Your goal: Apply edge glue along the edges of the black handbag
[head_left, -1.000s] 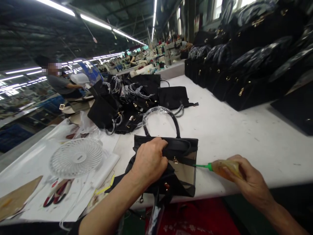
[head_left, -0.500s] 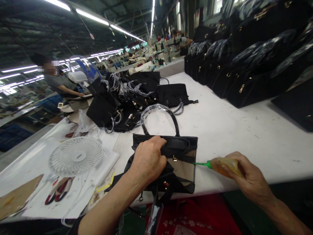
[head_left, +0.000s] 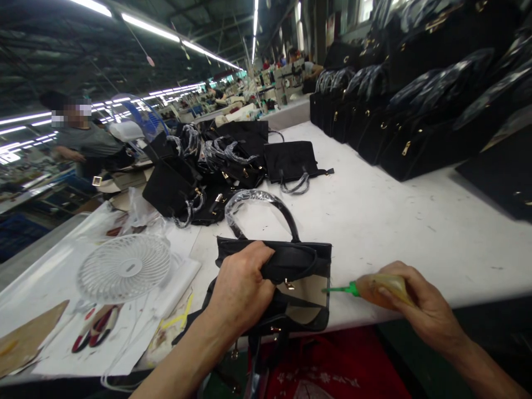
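A black handbag [head_left: 310,266] lies flat at the near edge of the white table [head_left: 386,221], its plastic-wrapped handle arching away from me. My left hand [head_left: 241,288] is closed on the bag's top flap and holds it down. My right hand [head_left: 419,305] grips a small squeeze bottle [head_left: 376,288] of amber liquid with a green nozzle. The nozzle tip touches the bag's right edge, beside a tan inner panel.
A heap of black handbags [head_left: 216,166] lies mid-table, and rows of upright bags [head_left: 415,111] line the right side. A white fan grille [head_left: 124,267], papers and red-handled scissors [head_left: 93,327] sit at the left. A person in grey [head_left: 83,144] stands beyond the table's left end.
The bag and my left hand have shifted slightly left and toward me. The bottle's nozzle stays at the bag's right edge. The person at the left has moved a little further left.
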A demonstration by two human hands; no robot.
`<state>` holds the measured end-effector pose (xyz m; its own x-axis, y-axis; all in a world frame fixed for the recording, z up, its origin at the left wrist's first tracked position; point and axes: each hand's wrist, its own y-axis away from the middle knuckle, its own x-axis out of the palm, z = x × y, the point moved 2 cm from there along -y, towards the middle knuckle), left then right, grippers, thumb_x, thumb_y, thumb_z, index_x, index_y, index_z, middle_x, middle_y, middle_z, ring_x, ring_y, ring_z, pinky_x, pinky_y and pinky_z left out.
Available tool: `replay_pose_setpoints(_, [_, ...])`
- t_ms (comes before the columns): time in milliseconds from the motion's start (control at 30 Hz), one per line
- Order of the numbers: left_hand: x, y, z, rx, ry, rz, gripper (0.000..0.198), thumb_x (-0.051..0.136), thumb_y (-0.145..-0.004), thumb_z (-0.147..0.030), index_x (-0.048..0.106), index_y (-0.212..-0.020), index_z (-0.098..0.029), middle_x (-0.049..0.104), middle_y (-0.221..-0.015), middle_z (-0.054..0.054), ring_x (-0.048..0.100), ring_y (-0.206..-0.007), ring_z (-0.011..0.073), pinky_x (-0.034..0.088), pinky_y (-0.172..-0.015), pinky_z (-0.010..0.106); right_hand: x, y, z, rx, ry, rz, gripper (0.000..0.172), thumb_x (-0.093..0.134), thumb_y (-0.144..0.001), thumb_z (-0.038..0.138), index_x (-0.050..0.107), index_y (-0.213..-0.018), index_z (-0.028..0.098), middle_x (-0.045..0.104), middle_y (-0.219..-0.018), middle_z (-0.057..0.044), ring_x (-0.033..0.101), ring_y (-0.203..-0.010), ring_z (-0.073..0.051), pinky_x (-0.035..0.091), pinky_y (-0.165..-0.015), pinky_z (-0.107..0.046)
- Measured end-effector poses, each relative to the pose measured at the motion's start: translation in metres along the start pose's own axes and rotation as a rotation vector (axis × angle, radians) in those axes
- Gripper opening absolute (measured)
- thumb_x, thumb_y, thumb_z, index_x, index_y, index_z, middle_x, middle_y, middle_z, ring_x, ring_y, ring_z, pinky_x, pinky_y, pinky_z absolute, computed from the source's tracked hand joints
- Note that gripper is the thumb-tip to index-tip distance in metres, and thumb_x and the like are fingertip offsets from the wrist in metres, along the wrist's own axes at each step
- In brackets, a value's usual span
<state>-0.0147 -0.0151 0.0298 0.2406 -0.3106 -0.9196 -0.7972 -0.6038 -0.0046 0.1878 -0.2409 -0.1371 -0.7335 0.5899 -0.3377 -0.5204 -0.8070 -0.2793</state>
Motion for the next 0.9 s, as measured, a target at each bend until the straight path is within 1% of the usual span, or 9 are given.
replay_pose_setpoints(67, [0.001,0.004,0.001,0.008,0.029,-0.012,0.017,0.052,-0.072,-0.002,0.058,-0.069,-0.017,0.063,-0.082,0.001,0.058,-0.076,0.0165,0.037,-0.066,0.029,-0.001,0.001,-0.004,-0.012,0.039,-0.081,0.015,0.062,-0.097,0.035,0.059,-0.109,0.025,0.064,-0.098,-0.004,0.064,-0.088,-0.022,0.052,-0.074,-0.033])
replay_pose_setpoints(200, [0.001,0.009,0.003,0.026,0.075,-0.029,0.017,0.053,-0.072,-0.001,0.056,-0.067,-0.017,0.061,-0.079,0.0,0.056,-0.073,0.0146,0.035,-0.065,0.027,0.004,0.001,-0.008,0.047,-0.001,0.059,0.01,0.056,-0.101,0.035,0.059,-0.103,0.026,0.063,-0.092,-0.002,0.064,-0.083,-0.02,0.052,-0.071,-0.03])
replay_pose_setpoints(233, [0.001,0.01,0.004,0.031,0.082,-0.035,0.017,0.053,-0.072,0.0,0.056,-0.067,-0.016,0.061,-0.078,0.0,0.055,-0.073,0.0141,0.035,-0.064,0.027,0.004,0.001,-0.007,0.048,-0.015,0.066,0.009,0.056,-0.101,0.035,0.058,-0.103,0.026,0.063,-0.092,-0.002,0.064,-0.082,-0.019,0.052,-0.07,-0.029])
replay_pose_setpoints(367, [0.001,0.015,0.005,0.039,0.109,-0.063,0.02,0.053,-0.072,0.002,0.058,-0.068,-0.016,0.06,-0.077,-0.002,0.054,-0.071,0.0115,0.034,-0.063,0.024,0.003,0.001,-0.002,0.011,0.032,-0.078,0.013,0.061,-0.098,0.035,0.058,-0.108,0.027,0.064,-0.096,-0.002,0.064,-0.086,-0.02,0.052,-0.071,-0.029])
replay_pose_setpoints(500, [0.002,0.022,0.007,0.028,0.158,-0.068,0.025,0.052,-0.069,0.008,0.059,-0.067,-0.016,0.059,-0.075,-0.003,0.054,-0.069,0.0096,0.034,-0.061,0.022,0.009,0.005,0.0,0.047,0.005,0.074,0.009,0.054,-0.102,0.035,0.057,-0.102,0.026,0.063,-0.089,-0.001,0.063,-0.08,-0.018,0.051,-0.069,-0.028])
replay_pose_setpoints(533, [0.003,0.024,0.007,0.029,0.167,-0.071,0.026,0.051,-0.068,0.009,0.059,-0.067,-0.016,0.059,-0.075,-0.003,0.054,-0.069,0.0093,0.034,-0.061,0.021,0.01,0.006,0.0,0.047,-0.001,0.078,0.01,0.053,-0.102,0.035,0.057,-0.103,0.026,0.063,-0.09,-0.001,0.063,-0.08,-0.018,0.052,-0.069,-0.028])
replay_pose_setpoints(667, [0.002,0.029,0.006,0.039,0.165,-0.088,0.027,0.05,-0.066,0.009,0.059,-0.068,-0.016,0.059,-0.074,-0.003,0.054,-0.07,0.01,0.035,-0.061,0.021,0.008,0.01,-0.002,0.044,0.048,-0.07,0.015,0.057,-0.1,0.038,0.058,-0.108,0.025,0.065,-0.095,-0.003,0.065,-0.087,-0.02,0.053,-0.071,-0.028])
replay_pose_setpoints(800, [0.0,0.031,0.004,0.059,0.135,-0.067,0.027,0.05,-0.065,0.007,0.062,-0.07,-0.017,0.06,-0.074,-0.002,0.056,-0.07,0.0111,0.034,-0.06,0.022,0.008,0.012,0.001,0.11,-0.01,0.03,0.016,0.055,-0.101,0.04,0.058,-0.103,0.024,0.064,-0.09,-0.003,0.065,-0.081,-0.02,0.053,-0.068,-0.029])
replay_pose_setpoints(900, [-0.001,0.033,0.002,0.068,0.118,-0.062,0.029,0.049,-0.063,0.007,0.063,-0.071,-0.017,0.06,-0.075,-0.002,0.056,-0.07,0.0115,0.035,-0.059,0.022,0.007,0.013,0.007,0.112,-0.027,-0.019,0.015,0.056,-0.1,0.039,0.058,-0.104,0.024,0.065,-0.091,-0.002,0.065,-0.082,-0.02,0.054,-0.069,-0.03])
